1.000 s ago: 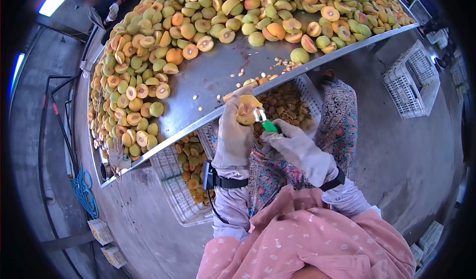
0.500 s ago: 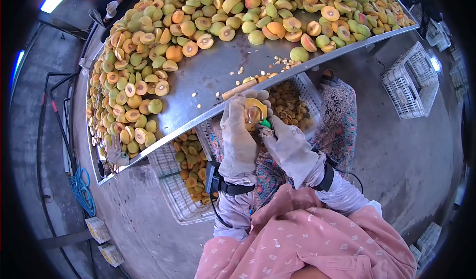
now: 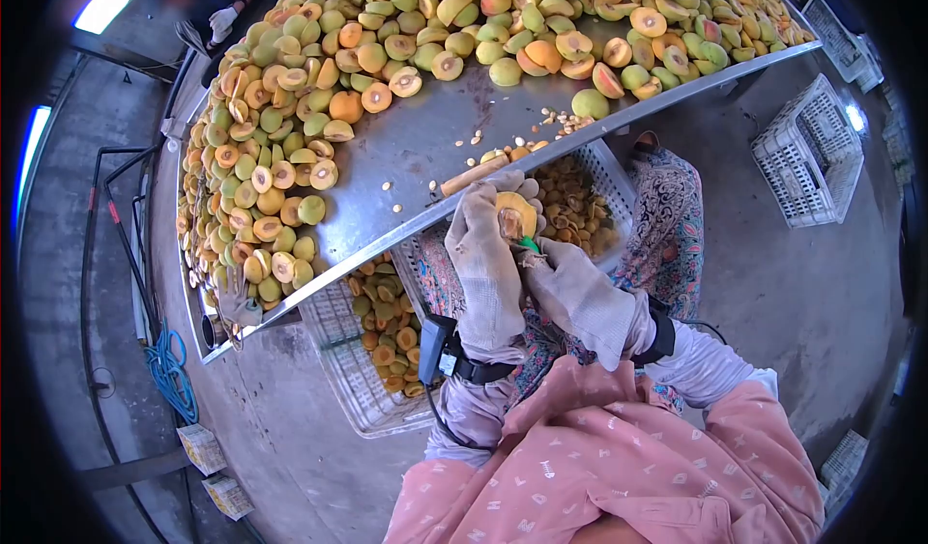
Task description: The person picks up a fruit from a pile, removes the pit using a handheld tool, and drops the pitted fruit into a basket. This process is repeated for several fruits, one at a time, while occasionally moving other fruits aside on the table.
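Observation:
In my gloved left hand (image 3: 488, 244) is a yellow peach half (image 3: 517, 214), cut face up, with a brownish hollow around its middle. My gloved right hand (image 3: 575, 278) grips a small tool with a green handle (image 3: 530, 244), its end against the near side of the fruit. The tool's metal tip is mostly hidden now. Both hands are just off the near edge of the metal table (image 3: 406, 157), above a crate (image 3: 619, 191) of cut fruit pieces. A wooden stick (image 3: 474, 174) lies on the table edge beyond my left hand.
Piled halved peaches (image 3: 290, 138) cover the table's far and left sides. Loose pits (image 3: 556, 119) lie near its edge. A second crate (image 3: 333, 336) of halves stands below left. A white crate (image 3: 810, 157) stands on the right floor, a blue hose (image 3: 172, 370) left. Another person's gloved hand (image 3: 224, 22) is upper left.
The peach half has tipped so its cut face shows differently, and the tool's metal loop is no longer plainly seen. Both hands stay together; the whole view has shifted slightly.

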Action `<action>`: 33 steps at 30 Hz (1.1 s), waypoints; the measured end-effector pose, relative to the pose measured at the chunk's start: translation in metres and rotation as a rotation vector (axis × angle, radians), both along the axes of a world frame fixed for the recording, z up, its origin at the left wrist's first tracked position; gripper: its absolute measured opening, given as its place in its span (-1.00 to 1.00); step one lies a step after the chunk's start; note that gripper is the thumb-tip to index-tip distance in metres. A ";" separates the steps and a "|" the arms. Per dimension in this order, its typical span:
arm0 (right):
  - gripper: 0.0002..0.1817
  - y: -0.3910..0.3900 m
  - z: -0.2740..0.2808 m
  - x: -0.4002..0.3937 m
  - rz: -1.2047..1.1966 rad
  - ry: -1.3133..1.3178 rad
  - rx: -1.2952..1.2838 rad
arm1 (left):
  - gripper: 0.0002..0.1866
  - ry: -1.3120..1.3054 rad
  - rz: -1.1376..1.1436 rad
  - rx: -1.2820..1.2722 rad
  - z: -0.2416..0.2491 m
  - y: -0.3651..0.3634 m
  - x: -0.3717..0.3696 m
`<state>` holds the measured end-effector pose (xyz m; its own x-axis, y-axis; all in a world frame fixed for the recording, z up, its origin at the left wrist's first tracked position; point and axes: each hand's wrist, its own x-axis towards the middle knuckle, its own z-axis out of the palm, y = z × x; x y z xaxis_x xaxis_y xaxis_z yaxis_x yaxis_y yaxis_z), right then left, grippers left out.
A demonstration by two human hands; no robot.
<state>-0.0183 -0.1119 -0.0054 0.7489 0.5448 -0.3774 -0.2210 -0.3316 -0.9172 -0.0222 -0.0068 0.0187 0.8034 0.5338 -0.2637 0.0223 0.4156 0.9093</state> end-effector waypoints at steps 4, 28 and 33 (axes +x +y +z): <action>-0.63 0.000 -0.013 0.003 -0.012 0.120 0.100 | -0.54 0.063 -0.078 0.108 -0.007 0.005 0.003; -0.56 -0.002 0.001 0.003 -0.079 0.405 0.217 | -0.60 0.055 -0.216 -0.028 -0.017 0.011 0.012; -0.51 -0.023 0.011 0.012 0.167 0.842 0.436 | -0.57 -0.033 -0.198 0.196 -0.023 0.012 0.006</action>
